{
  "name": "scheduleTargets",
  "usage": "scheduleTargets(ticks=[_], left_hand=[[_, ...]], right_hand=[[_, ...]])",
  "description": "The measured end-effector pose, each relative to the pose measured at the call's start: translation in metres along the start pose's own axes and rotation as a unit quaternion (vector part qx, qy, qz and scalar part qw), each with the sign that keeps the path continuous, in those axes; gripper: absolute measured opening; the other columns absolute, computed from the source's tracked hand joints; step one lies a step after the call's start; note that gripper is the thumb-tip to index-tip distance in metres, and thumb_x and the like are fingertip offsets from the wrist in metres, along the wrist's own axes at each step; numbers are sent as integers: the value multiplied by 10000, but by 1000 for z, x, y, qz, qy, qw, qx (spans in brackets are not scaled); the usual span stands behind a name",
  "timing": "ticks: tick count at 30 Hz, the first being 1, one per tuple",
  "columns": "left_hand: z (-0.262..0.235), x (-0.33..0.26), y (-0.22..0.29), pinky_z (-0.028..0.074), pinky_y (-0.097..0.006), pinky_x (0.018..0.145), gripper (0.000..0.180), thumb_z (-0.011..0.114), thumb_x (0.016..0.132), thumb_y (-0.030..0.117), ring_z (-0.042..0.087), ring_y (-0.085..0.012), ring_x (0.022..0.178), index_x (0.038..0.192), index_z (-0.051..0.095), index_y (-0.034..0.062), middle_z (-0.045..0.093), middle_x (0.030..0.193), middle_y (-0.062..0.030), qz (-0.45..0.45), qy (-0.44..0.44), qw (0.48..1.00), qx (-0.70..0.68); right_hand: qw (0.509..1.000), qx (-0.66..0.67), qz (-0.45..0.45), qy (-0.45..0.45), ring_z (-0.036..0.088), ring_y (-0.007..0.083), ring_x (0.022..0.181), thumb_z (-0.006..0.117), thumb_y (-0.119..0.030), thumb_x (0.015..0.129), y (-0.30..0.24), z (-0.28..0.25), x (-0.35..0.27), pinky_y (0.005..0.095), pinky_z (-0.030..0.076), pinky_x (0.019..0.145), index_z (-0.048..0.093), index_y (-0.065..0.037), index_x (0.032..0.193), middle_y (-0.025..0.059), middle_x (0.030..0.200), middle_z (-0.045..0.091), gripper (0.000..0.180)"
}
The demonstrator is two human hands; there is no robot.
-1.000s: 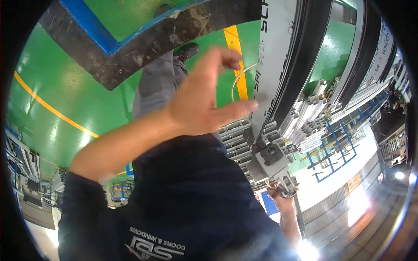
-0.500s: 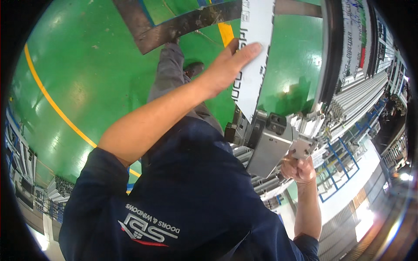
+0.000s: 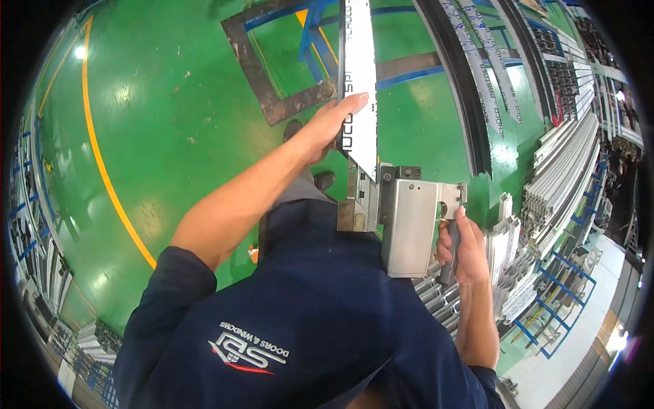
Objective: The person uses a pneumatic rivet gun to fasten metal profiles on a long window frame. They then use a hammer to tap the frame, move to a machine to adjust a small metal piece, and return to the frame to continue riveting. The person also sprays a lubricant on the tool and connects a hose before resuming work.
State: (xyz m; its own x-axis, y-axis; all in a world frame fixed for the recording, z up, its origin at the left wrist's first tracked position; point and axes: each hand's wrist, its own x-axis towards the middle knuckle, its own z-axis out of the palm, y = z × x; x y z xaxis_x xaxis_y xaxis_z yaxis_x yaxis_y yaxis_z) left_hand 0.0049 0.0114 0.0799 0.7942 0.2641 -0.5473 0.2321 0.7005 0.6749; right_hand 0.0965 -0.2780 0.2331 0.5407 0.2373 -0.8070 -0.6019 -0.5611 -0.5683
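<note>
White profile [image 3: 364,71] beside steel tool [image 3: 410,232].
My left hand [image 3: 328,129] clasps the profile; my right hand [image 3: 469,249] wraps the grey handle [image 3: 447,273].

The profile [image 3: 364,71] is white, lettered in black; the tool [image 3: 412,228] is silver-grey.

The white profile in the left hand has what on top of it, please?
The left hand has its thumb over the white profile, near black lettering; its other fingertips cannot be seen, covered by the profile.
</note>
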Motion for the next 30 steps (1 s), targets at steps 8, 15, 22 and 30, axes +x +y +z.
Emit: scheduleTargets(ticks=[8, 15, 22, 30], left_hand=[[2, -20, -9, 554, -289, 733, 574, 661, 936, 532, 673, -132, 819, 1214, 601, 33, 684, 957, -35, -11, 57, 998, -38], [-16, -38, -13, 563, -314, 685, 547, 659, 924, 562, 679, -130, 826, 1195, 597, 91, 680, 953, -18, -19, 81, 996, -36], [-9, -42, -5, 578, -377, 659, 575, 628, 927, 613, 700, -160, 809, 1180, 624, 97, 690, 971, -27, -28, 110, 993, -30], [-25, -40, 6, 576, -394, 704, 586, 624, 919, 630, 687, -169, 765, 1134, 649, 85, 693, 906, -43, -52, 105, 992, 56]], right_hand=[[997, -74, -17, -12, 405, 97, 455, 556, -457, 1036, 12, -3, 14, 253, 337, 412, 544, -41, 920, 12, 641, 463, 432], [997, -46, -13, -60, 427, 100, 464, 565, -402, 1036, 0, -2, 22, 249, 366, 430, 586, -40, 1061, 13, 666, 485, 363], [988, -40, -59, -135, 411, 89, 410, 542, -358, 1051, -5, 0, 23, 243, 365, 399, 548, -70, 1120, -9, 650, 469, 296], [990, 11, -47, -136, 423, 99, 438, 596, -323, 1023, 9, 6, 33, 247, 354, 400, 560, -37, 1081, 6, 659, 484, 294]])
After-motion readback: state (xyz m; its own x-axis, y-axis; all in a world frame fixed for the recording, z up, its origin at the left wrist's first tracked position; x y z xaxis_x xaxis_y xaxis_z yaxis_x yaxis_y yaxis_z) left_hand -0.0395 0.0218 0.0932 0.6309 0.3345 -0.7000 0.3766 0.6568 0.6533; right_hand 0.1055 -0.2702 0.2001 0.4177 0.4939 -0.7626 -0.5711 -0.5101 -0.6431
